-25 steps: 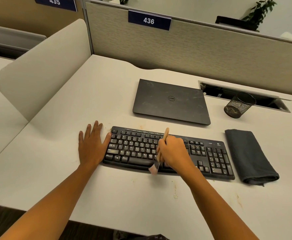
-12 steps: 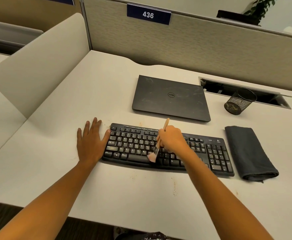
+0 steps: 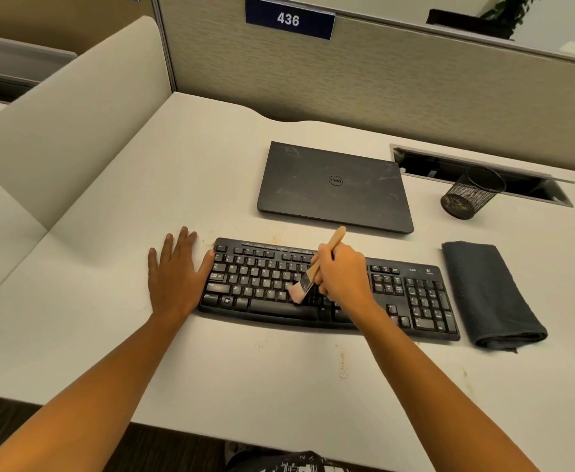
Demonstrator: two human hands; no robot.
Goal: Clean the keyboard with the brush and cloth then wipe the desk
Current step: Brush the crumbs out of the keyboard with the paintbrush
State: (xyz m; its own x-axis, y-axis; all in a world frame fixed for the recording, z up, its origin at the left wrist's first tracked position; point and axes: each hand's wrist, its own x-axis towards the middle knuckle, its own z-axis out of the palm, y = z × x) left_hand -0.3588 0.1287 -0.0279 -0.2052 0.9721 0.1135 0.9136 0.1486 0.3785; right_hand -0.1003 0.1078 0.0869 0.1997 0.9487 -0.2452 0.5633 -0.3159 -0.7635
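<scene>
A black keyboard [image 3: 415, 301] lies across the middle of the white desk [image 3: 108, 318]. My right hand [image 3: 342, 277] grips a small wooden-handled brush [image 3: 308, 279], whose pale bristles touch the keys just above the space bar. Flat on the desk, my left hand [image 3: 177, 274] has its fingers straight and its thumb against the keyboard's left end. A folded dark grey cloth [image 3: 487, 291] lies right of the keyboard. Crumbs and brownish specks dot the desk in front of and behind the keyboard.
A closed dark laptop [image 3: 333, 189] sits behind the keyboard. A black mesh pen cup [image 3: 470, 194] stands at the back right, beside an open cable slot [image 3: 483, 172]. Beige partition panels wall the desk at the back and left.
The brush has moved from the keyboard's front edge up onto the letter keys. My left hand has stayed flat at the keyboard's left end. The camera view has shifted slightly.
</scene>
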